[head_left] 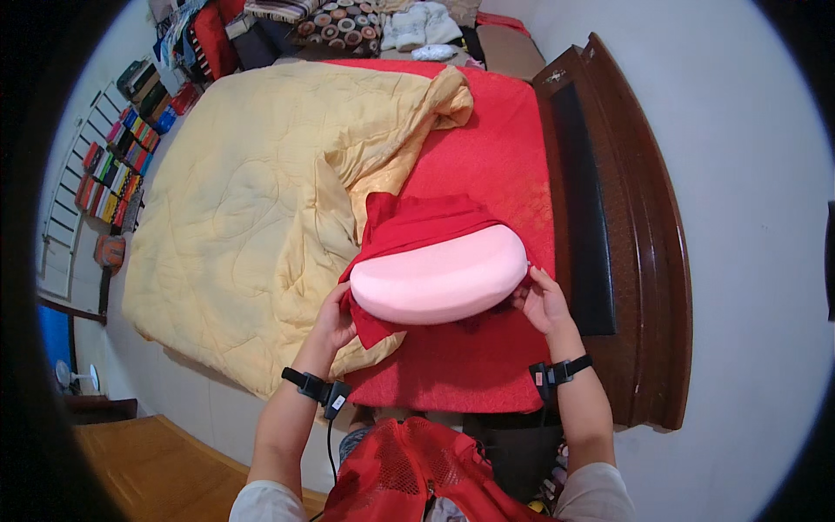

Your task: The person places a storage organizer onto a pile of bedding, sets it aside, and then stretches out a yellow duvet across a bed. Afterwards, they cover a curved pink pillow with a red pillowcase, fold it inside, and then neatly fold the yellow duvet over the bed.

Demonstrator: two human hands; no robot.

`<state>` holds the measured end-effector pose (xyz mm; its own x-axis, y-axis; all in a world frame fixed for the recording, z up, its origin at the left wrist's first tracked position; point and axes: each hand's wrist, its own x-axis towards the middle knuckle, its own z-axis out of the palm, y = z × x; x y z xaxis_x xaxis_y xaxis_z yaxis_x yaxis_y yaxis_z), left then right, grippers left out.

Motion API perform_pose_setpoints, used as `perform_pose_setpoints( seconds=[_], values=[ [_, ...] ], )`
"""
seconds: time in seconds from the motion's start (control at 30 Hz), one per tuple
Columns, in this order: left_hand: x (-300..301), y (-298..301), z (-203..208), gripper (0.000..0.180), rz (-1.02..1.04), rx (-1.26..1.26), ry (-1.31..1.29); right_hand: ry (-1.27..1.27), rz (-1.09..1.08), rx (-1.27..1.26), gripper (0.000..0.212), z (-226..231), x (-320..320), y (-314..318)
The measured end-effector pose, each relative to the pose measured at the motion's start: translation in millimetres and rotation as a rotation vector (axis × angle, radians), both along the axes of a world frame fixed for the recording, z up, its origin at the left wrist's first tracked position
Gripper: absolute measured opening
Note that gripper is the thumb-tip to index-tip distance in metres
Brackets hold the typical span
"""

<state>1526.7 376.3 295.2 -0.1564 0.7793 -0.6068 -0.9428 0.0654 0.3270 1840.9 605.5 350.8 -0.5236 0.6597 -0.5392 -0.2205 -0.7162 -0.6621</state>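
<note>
The pink pillow (pixel 439 277) sits between the two hands, partly inside a red cover (pixel 426 214) that wraps its far side. At the pillow's left end, the left hand (pixel 337 318) grasps the cover's edge; at its right end, the right hand (pixel 541 300) pinches the cover, fingers partly hidden. Left of the pillow spreads a yellow quilt (pixel 235 191); right of it stands a brown headboard (pixel 648 252).

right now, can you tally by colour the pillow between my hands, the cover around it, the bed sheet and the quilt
Red: 2 (pillow cover, bed sheet)
Pink: 1 (pillow)
Yellow: 1 (quilt)
Total: 4
</note>
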Motion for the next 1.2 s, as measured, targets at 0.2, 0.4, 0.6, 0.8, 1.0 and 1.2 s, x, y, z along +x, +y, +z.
perform_pose_setpoints(
  seconds=[0.2,0.4,0.6,0.8,1.0,1.2],
  values=[
    [-1,8,31,0.041,-0.085,-0.044,0.261,-0.190,0.283,0.086,0.027,46,5,1],
    [-30,-1,55,0.033,-0.167,-0.237,0.359,0.038,0.081,0.139,0.021,77,4,-13],
    [-74,-27,79,0.029,-0.424,-0.333,0.477,0.057,-0.048,0.380,0.006,99,7,-2],
    [-89,-23,138,0.018,-0.546,-0.496,0.902,-0.199,0.060,0.371,0.012,140,-6,-3],
    [-116,-21,147,0.024,-0.317,-0.270,0.698,-0.048,-0.057,0.439,0.014,153,-8,0],
    [-120,-16,180,0.026,-0.048,-0.074,0.708,-0.012,-0.202,0.428,0.016,186,10,-5]
  ],
)
